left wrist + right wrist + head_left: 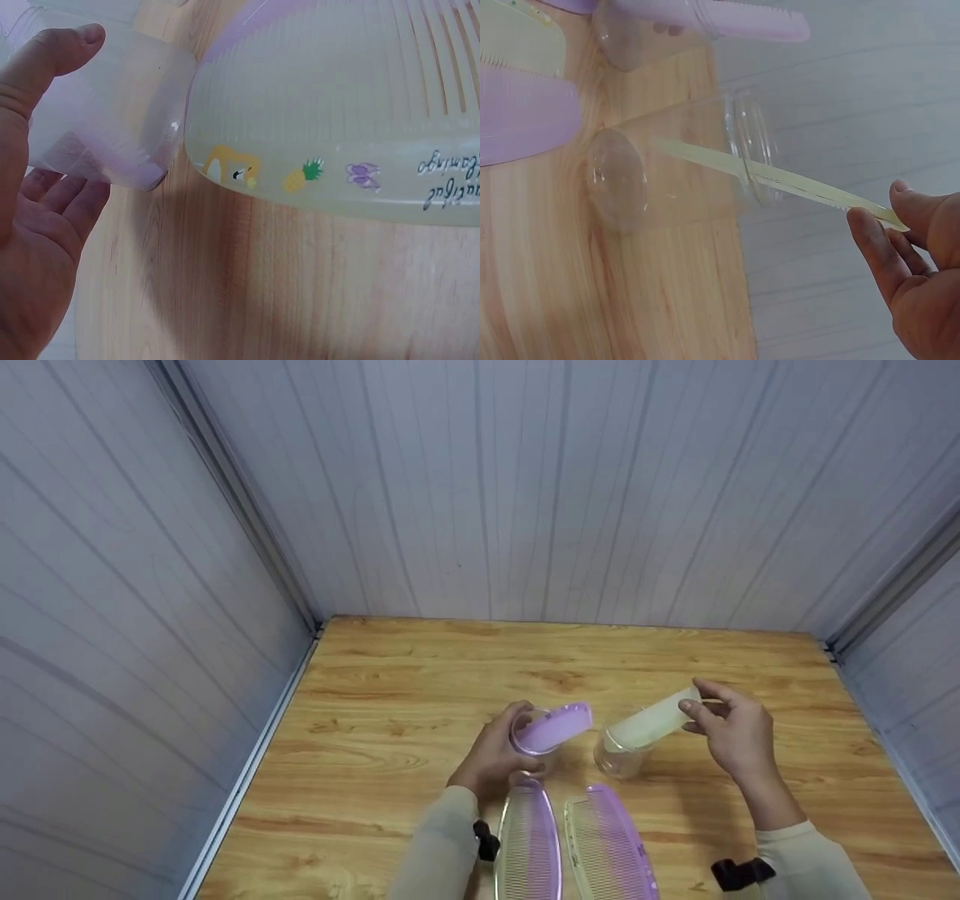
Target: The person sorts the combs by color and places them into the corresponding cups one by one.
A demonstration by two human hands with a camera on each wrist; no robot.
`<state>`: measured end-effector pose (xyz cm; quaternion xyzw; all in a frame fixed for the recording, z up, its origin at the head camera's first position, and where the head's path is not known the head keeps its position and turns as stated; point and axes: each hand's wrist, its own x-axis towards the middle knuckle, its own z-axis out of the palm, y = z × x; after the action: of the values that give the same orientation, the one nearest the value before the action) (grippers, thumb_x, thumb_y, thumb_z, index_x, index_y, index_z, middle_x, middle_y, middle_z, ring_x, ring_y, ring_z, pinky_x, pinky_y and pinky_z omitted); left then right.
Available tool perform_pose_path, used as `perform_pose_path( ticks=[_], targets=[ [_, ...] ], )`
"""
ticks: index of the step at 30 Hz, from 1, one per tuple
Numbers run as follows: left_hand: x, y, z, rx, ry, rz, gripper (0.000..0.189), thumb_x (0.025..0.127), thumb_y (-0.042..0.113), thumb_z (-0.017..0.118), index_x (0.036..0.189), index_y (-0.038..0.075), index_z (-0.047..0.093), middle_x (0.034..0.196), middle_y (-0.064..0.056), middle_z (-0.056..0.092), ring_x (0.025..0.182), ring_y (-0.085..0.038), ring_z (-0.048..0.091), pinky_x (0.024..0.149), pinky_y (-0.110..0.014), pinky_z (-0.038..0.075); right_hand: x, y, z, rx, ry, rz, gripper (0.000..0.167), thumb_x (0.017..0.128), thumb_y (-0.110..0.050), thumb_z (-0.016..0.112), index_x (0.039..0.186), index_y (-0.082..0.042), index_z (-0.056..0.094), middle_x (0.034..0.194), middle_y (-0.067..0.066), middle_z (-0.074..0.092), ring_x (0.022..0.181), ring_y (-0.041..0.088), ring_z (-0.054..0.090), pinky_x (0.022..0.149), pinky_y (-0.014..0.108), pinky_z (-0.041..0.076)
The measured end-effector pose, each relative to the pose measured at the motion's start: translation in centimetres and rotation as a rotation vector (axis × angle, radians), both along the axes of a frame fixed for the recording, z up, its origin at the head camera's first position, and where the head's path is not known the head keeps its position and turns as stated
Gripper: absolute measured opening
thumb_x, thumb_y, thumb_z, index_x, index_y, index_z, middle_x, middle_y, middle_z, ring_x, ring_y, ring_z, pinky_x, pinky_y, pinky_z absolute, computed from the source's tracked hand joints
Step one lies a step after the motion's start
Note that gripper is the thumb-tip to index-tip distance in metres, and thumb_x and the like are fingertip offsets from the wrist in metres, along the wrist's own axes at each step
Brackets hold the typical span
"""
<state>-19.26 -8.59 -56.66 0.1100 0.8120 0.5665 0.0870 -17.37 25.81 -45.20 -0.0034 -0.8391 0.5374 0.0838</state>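
My left hand (491, 754) grips a clear plastic jar (142, 67), its thumb and fingers round the sides. A purple comb (559, 727) leans in that jar, its end sticking out past the rim to the right. To the right stands a second clear jar (682, 169). My right hand (739, 735) pinches the upper end of a pale yellow comb (802, 186) between thumb and fingers. The comb's lower part is inside the second jar, tilted and seen through the wall.
Two larger combs, each part yellow and part purple, lie on the wooden table (375, 810) near me: one comb (529, 840) below the left jar, another comb (611, 844) beside it. White panel walls (487, 510) stand behind and at both sides.
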Motion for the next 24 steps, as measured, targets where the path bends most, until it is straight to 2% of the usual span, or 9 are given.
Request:
perform_pose_path(
  ticks=[15, 20, 24],
  targets=[
    [0.52, 0.77, 0.21, 0.036, -0.061, 0.001, 0.093, 0.065, -0.001, 0.091, 0.141, 0.034, 0.05, 0.146, 0.003, 0.058, 0.136, -0.02, 0.054, 0.112, -0.043, 0.046, -0.05, -0.24, -0.56, 0.055, 0.003, 0.034, 0.046, 0.097, -0.012, 0.07, 0.138, 0.007, 0.059, 0.126, 0.026, 0.06, 0.089, -0.013, 0.062, 0.074, 0.023, 0.062],
    [0.59, 0.88, 0.39, 0.056, -0.086, 0.007, 0.091, 0.066, -0.002, 0.09, 0.141, 0.032, 0.051, 0.145, 0.004, 0.059, 0.133, -0.022, 0.056, 0.108, -0.045, 0.049, -0.14, -0.2, -0.92, 0.062, -0.01, 0.038, 0.046, 0.098, -0.012, 0.069, 0.139, 0.006, 0.058, 0.126, 0.025, 0.06, 0.089, -0.012, 0.062, 0.075, 0.023, 0.062],
    [0.57, 0.85, 0.43, 0.04, -0.076, 0.01, 0.093, 0.066, -0.001, 0.09, 0.144, 0.029, 0.05, 0.145, 0.004, 0.059, 0.133, -0.021, 0.055, 0.109, -0.044, 0.048, -0.16, -0.14, -1.02, 0.057, -0.018, 0.043, 0.046, 0.099, -0.013, 0.068, 0.139, 0.006, 0.058, 0.126, 0.026, 0.06, 0.09, -0.011, 0.063, 0.075, 0.024, 0.062]
  ],
)
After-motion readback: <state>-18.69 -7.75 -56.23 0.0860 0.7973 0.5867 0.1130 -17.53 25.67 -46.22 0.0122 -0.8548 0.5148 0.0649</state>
